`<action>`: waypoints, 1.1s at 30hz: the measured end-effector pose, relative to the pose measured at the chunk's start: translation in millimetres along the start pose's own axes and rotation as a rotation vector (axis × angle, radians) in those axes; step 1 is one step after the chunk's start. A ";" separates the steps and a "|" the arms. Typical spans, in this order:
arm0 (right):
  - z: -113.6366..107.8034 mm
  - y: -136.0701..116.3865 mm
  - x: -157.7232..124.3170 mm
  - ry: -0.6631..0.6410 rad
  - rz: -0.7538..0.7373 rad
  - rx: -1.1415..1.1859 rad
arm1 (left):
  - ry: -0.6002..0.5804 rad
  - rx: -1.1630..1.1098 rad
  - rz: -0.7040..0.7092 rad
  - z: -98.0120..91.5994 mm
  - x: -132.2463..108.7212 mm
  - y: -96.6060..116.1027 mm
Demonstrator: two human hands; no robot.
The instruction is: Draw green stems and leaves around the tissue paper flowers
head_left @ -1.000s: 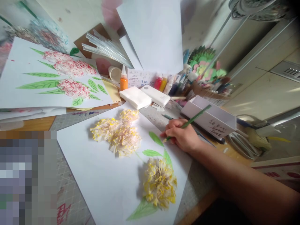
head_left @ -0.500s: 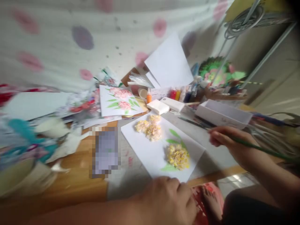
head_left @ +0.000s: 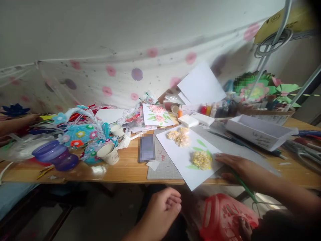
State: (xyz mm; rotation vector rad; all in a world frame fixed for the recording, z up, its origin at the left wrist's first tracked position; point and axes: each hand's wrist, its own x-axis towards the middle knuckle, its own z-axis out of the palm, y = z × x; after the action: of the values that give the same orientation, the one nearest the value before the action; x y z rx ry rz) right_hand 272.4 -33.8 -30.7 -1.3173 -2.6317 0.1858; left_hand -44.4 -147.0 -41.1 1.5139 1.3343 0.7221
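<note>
My right hand (head_left: 238, 168) rests flat at the front edge of the wooden table (head_left: 110, 170), fingers stretched toward the white sheet (head_left: 185, 157). A green paintbrush (head_left: 244, 188) is tucked under its fingers and points down past the table edge. The sheet carries yellow tissue flowers (head_left: 201, 159) with painted green leaves. My left hand (head_left: 163, 214) hangs below the table edge, fingers loosely curled with nothing seen in them.
A phone (head_left: 146, 148) lies on a cutting mat (head_left: 163, 167). Paper cups (head_left: 108, 153), a purple bowl (head_left: 56, 155), pipe-cleaner flowers (head_left: 80, 134), paint bottles (head_left: 207, 109) and a white box (head_left: 259, 131) crowd the table. A red stool (head_left: 225, 217) stands below. Another person's arm (head_left: 15, 123) lies far left.
The view has pulled far back from the sheet. My right hand left the painted leaf, moved to the table's front edge and flattened. My left hand came into view below the table.
</note>
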 end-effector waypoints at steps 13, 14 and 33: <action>-12.1 -18.4 -10.4 0.079 0.124 0.016 | 0.048 -0.779 -0.318 38.7 23.3 25.9; -14.0 -14.9 -7.7 0.076 0.146 0.021 | 0.072 -0.797 -0.331 42.2 27.1 29.6; -38.4 1.4 -4.0 -0.047 0.257 0.136 | 0.580 -0.688 -0.124 -15.2 154.7 49.2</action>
State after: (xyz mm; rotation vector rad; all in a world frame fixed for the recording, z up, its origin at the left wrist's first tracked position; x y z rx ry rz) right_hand 284.5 -35.2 5.9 -1.6155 -2.4283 0.4292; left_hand -3.3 8.6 -14.5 0.6835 1.3631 1.4325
